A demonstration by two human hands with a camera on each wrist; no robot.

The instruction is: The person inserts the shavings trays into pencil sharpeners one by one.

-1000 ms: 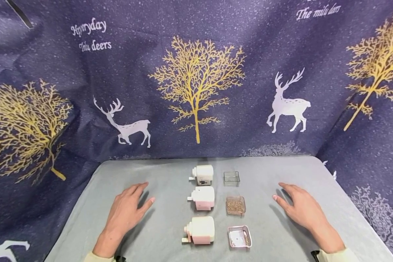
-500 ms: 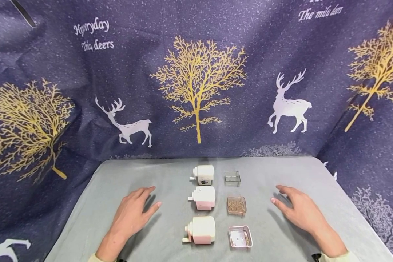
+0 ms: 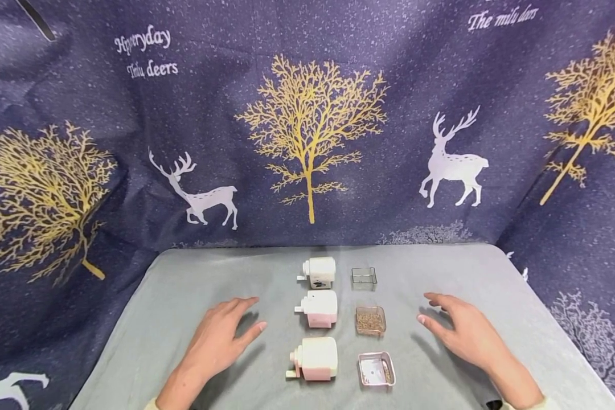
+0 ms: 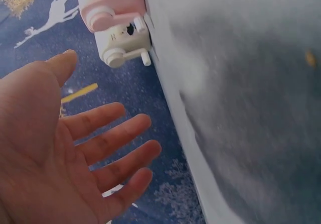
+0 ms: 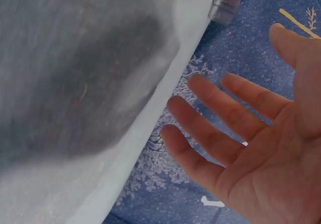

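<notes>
Three crank pencil sharpeners stand in a column at mid-table in the head view: a white one point(image 3: 321, 272) at the back, a white-and-pink one point(image 3: 321, 308) in the middle, a cream-and-pink one point(image 3: 318, 359) in front. Their cranks point left. Right of each lies a small clear shavings drawer: the back drawer point(image 3: 364, 276), the middle drawer point(image 3: 370, 322) with brown shavings, the front drawer point(image 3: 376, 370) with a few bits. My left hand point(image 3: 217, 341) hovers left of the sharpeners, fingers relaxed and holding nothing. My right hand point(image 3: 466, 333) hovers right of the drawers, likewise bare.
A grey cloth covers the table point(image 3: 184, 273). Behind and beside it hangs a dark blue curtain point(image 3: 338, 239) printed with yellow trees and white deer. The drawers sit a short gap from the sharpeners.
My left hand has moved right, toward the sharpeners. The right hand has shifted slightly left, toward the drawers. Sharpeners and drawers have stayed in place.
</notes>
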